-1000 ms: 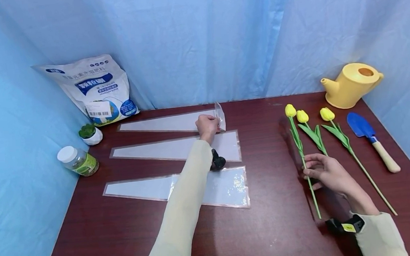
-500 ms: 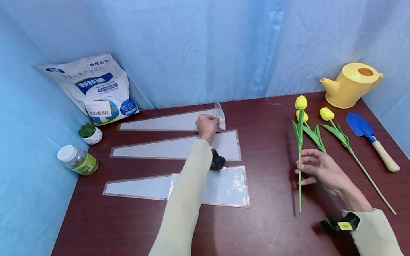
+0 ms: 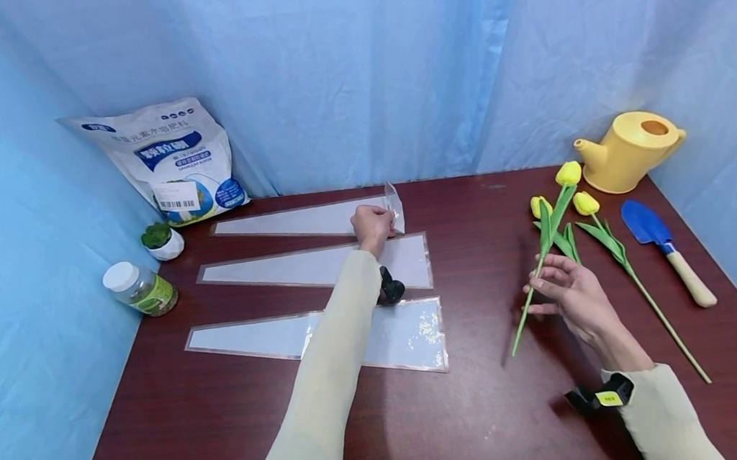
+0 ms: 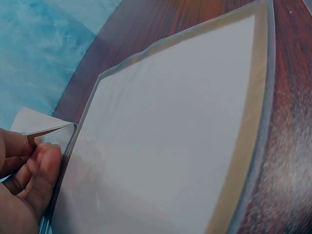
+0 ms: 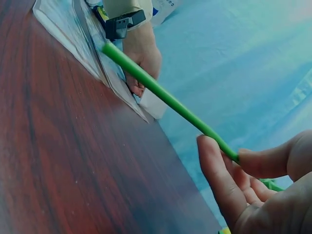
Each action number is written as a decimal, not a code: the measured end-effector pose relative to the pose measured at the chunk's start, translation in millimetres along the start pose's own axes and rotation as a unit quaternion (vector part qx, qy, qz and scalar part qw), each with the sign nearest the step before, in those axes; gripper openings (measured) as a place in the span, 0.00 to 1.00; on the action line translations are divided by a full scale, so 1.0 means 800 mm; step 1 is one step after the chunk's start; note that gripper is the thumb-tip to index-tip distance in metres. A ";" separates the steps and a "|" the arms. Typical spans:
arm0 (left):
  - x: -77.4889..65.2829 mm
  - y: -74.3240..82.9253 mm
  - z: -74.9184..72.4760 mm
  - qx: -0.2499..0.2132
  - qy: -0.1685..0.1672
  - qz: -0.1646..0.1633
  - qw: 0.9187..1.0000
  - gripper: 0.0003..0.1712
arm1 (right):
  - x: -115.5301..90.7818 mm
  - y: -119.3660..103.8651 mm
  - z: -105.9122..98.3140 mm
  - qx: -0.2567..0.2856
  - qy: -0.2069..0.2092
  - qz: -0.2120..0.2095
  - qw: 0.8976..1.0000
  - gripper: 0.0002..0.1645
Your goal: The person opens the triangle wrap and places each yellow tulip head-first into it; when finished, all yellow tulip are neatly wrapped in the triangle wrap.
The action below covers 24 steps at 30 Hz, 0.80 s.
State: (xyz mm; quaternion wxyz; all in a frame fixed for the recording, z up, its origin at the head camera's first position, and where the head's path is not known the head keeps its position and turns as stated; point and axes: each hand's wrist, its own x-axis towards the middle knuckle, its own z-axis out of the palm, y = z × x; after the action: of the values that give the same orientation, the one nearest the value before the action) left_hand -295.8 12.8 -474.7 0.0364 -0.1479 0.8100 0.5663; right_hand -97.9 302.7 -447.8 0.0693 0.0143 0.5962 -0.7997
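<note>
My left hand (image 3: 371, 226) pinches the raised right edge of the back clear plastic sleeve (image 3: 290, 222), which holds a tapering white sheet. In the left wrist view, thumb and fingers close on this lifted flap (image 4: 41, 119). Between the thumb and fingers of my right hand (image 3: 575, 297) is the green stem of a yellow tulip (image 3: 568, 174), held tilted with its bloom up and away. The right wrist view shows the bare stem (image 5: 165, 97) pointing toward the left hand. Two more tulips, one partly hidden behind the right hand (image 3: 541, 207) and one farther right (image 3: 586, 203), lie on the table.
Two similar sleeves, a middle one (image 3: 267, 269) and a front one (image 3: 241, 339), lie nearer me. A fertilizer bag (image 3: 174, 158), a potted succulent (image 3: 165, 246) and a jar (image 3: 142, 287) stand left. At right are a yellow watering can (image 3: 625, 155) and a blue trowel (image 3: 647, 222).
My right hand has raised the tulip from the table and shifted slightly left and away. The stem has swung so its lower end points left. The left hand keeps its grip on the flap.
</note>
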 end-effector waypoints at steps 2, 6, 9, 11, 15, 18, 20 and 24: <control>0.000 0.000 0.000 0.001 0.001 0.000 1.000 0.08 | 0.002 0.001 0.004 0.017 0.013 -0.013 1.000 0.19; -0.001 -0.001 0.000 0.001 0.002 0.000 1.000 0.08 | 0.008 0.002 0.012 0.051 0.037 -0.035 0.997 0.18; 0.000 -0.001 0.000 -0.002 0.002 -0.001 1.000 0.08 | 0.012 0.003 0.018 0.078 0.048 -0.047 0.995 0.19; 0.000 -0.001 0.000 -0.002 0.002 -0.002 1.000 0.08 | 0.014 0.003 0.022 0.095 0.052 -0.050 0.993 0.19; 0.000 -0.001 0.001 -0.004 0.000 -0.003 1.000 0.09 | 0.019 0.003 0.027 0.118 0.061 -0.056 0.990 0.18; 0.000 -0.001 0.000 -0.005 0.000 -0.001 1.000 0.09 | 0.022 0.003 0.032 0.132 0.071 -0.056 0.987 0.17; 0.000 -0.002 0.000 -0.005 0.000 0.001 1.000 0.09 | 0.024 0.003 0.034 0.139 0.080 -0.054 0.986 0.18; -0.001 -0.002 -0.001 -0.004 0.002 0.003 1.000 0.09 | 0.030 0.003 0.039 0.153 0.102 -0.047 0.982 0.18</control>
State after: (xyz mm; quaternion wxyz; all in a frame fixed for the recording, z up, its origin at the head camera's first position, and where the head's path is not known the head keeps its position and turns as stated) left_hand -294.4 12.2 -475.4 0.0331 -0.1468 0.8084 0.5691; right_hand -119.1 269.9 -443.5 -0.0326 0.0784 0.4703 -0.8784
